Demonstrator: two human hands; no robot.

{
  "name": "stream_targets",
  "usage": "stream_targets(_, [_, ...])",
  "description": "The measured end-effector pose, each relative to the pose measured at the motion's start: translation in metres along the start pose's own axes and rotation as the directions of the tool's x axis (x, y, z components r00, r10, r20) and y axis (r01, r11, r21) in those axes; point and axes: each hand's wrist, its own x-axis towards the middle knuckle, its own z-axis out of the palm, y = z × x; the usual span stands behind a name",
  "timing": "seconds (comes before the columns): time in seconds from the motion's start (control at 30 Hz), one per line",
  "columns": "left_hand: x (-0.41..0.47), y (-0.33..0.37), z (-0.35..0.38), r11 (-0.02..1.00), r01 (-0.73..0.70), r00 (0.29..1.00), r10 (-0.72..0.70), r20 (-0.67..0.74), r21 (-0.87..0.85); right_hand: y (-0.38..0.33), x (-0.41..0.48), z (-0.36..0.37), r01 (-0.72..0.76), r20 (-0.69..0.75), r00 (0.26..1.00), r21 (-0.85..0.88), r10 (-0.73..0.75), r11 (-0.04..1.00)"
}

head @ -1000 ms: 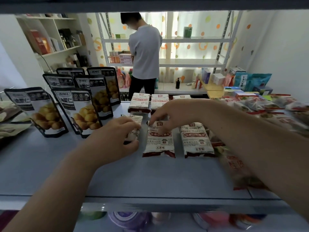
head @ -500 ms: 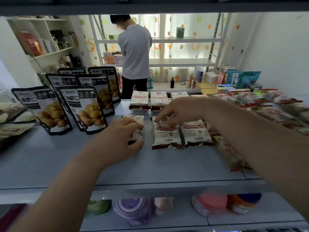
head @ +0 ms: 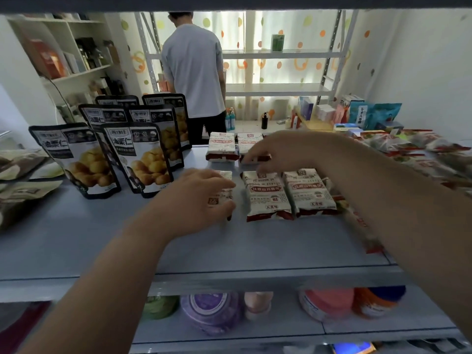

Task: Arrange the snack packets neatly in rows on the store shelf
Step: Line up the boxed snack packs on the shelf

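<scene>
White-and-red snack packets lie flat on the grey shelf (head: 76,241). The front row holds three: the left packet (head: 222,198), the middle packet (head: 267,195) and the right packet (head: 310,191). My left hand (head: 194,203) grips the left packet, fingers over its top and thumb at its near edge, and covers most of it. Two more packets (head: 221,146) lie side by side behind them. My right hand (head: 278,154) is spread over the second back packet (head: 251,141), fingertips at its near edge, holding nothing.
Black chestnut pouches (head: 139,159) stand in rows at the left. A loose pile of red-and-white packets (head: 408,154) lies along the right. Tubs (head: 212,310) sit on the shelf below. A person in a grey shirt (head: 194,70) stands at a far rack.
My right hand has left the top edge of the middle front packet and moved back to the second back-row packet. My left hand still holds the left packet.
</scene>
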Motion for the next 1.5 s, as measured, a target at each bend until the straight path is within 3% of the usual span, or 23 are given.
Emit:
stream_targets(0.13, [0.01, -0.01, -0.004, 0.999, -0.016, 1.0, 0.016, -0.001, -0.044, -0.003, 0.036, 0.0, -0.033, -0.116, 0.993, -0.032, 0.029, 0.999])
stream_targets(0.3, [0.007, -0.023, 0.007, 0.962, 0.011, 0.996, -0.034, -0.082, -0.274, 0.001, 0.084, 0.004, -0.059, -0.072, 0.996, -0.156, 0.048, 0.986])
stream_targets(0.5, [0.003, -0.032, 0.011, 0.964, -0.041, 0.997, 0.024, -0.07, -0.262, 0.004, 0.117, 0.005, -0.029, 0.009, 0.999, -0.173, 0.031, 0.985])
stream_targets(1.07, [0.001, -0.032, 0.011, 0.969, -0.135, 0.988, 0.116, -0.102, -0.208, -0.008, 0.124, 0.008, 0.051, -0.001, 0.999, -0.139, -0.052, 0.989])
stream_targets(1.3, [0.0, -0.034, 0.013, 0.972, -0.15, 0.986, 0.134, -0.096, -0.18, 0.016, 0.1, -0.008, -0.032, -0.064, 0.998, -0.074, 0.028, 0.997])
stream_targets(1.5, [0.001, -0.033, 0.013, 0.968, -0.179, 0.981, 0.163, -0.101, -0.178, 0.041, 0.083, -0.005, -0.126, 0.028, 0.991, -0.052, 0.128, 0.991])
